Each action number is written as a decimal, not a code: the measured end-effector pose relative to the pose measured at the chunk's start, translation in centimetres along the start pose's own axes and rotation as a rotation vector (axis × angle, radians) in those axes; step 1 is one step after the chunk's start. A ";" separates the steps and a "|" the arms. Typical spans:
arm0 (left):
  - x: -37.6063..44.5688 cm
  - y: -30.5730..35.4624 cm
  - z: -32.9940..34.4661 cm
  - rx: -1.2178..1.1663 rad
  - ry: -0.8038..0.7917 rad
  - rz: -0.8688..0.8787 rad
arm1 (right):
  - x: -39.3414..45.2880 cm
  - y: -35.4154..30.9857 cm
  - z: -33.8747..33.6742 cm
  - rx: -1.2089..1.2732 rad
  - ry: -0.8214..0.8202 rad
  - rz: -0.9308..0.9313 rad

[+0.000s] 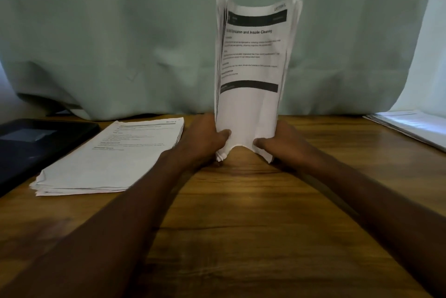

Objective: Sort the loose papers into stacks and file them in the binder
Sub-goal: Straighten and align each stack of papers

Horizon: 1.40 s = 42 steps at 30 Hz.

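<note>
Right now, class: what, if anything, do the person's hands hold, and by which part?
Both the left hand and right hand grip an upright sheaf of papers by its bottom corners.

Upright paper bundle [253,75] center on table [241,213], betw. both hands. Flat stack [115,155] to left, binder [36,143] further left. Another stack [410,126] far right. Curtain [120,32] behind all.
</note>
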<state>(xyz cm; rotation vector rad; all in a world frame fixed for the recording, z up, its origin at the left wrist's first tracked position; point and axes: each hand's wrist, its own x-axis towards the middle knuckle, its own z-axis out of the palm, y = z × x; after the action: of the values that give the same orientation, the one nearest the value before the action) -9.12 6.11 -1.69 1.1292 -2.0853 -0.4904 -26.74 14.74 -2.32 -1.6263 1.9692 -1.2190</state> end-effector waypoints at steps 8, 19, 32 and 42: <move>0.3 -1.6 -4.0 -0.299 -0.351 0.004 | 0.2 -2.3 -4.9 0.961 -0.220 0.057; -0.1 -1.6 -4.9 -0.716 -0.619 -0.184 | 2.4 1.6 -5.4 0.808 -0.192 0.154; 0.8 -1.1 -4.8 -0.987 -0.274 -0.209 | 1.9 1.0 -2.1 0.970 -0.352 0.107; -0.3 1.9 -1.9 -1.472 -0.433 -0.074 | 2.2 0.5 -2.4 1.373 0.156 0.256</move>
<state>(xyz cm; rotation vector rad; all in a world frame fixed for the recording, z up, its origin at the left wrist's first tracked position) -8.70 7.37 0.64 0.1766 -1.2965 -1.9667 -29.39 13.69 -0.69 -0.5470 0.8154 -1.9080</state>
